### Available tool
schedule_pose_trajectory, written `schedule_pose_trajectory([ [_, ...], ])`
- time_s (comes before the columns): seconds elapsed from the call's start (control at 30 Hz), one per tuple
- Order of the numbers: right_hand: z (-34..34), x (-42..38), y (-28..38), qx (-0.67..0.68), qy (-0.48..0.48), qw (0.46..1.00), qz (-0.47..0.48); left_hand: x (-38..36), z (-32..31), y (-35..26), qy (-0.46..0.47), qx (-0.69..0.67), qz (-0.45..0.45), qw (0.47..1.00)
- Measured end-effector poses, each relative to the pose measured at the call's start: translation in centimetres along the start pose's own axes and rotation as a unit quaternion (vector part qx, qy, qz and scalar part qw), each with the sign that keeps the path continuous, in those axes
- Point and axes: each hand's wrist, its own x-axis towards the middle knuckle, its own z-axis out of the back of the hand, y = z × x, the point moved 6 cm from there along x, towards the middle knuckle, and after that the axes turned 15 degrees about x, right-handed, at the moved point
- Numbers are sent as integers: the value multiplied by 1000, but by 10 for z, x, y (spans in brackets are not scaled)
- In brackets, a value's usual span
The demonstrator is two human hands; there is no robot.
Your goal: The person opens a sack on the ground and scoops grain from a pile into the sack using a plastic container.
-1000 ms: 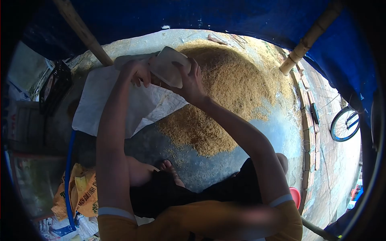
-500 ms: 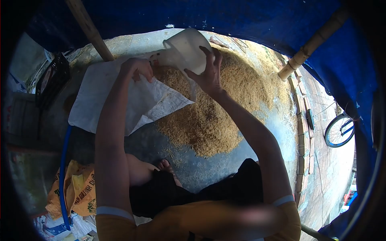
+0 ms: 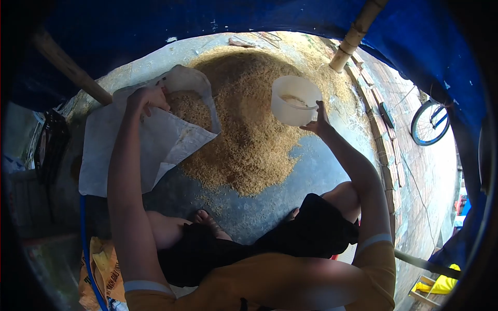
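White sack (image 3: 124,150) at the left hand (image 3: 149,99), pale tub (image 3: 287,111) in the right hand (image 3: 320,123).
The left hand pinches the edge of the sack's open mouth, chaff (image 3: 191,110) showing inside; between the hands, a tan heap (image 3: 254,155) spreads over the floor (image 3: 254,223); the right thumb and fingers clasp the tub's side.

Sack (image 3: 155,137) left of the heap (image 3: 249,142), tub (image 3: 286,110) toward its right edge, wheel (image 3: 432,123) farther right
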Motion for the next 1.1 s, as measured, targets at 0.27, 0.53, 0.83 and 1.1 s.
schedule_pose_trajectory([
  [0.27,40,-4,7,66,-43,997,21,40,18,-49,-67,-7,-88,994],
  [0.53,13,-27,-64,-217,170,923,-267,33,32,-31,-175,38,-9,984],
  [0.83,-105,-59,-157,-498,372,768,-157,46,-12,114,-217,13,186,958],
  [1.1,-177,-48,-205,-294,271,889,-225,28,-8,111,-308,-60,82,946],
])
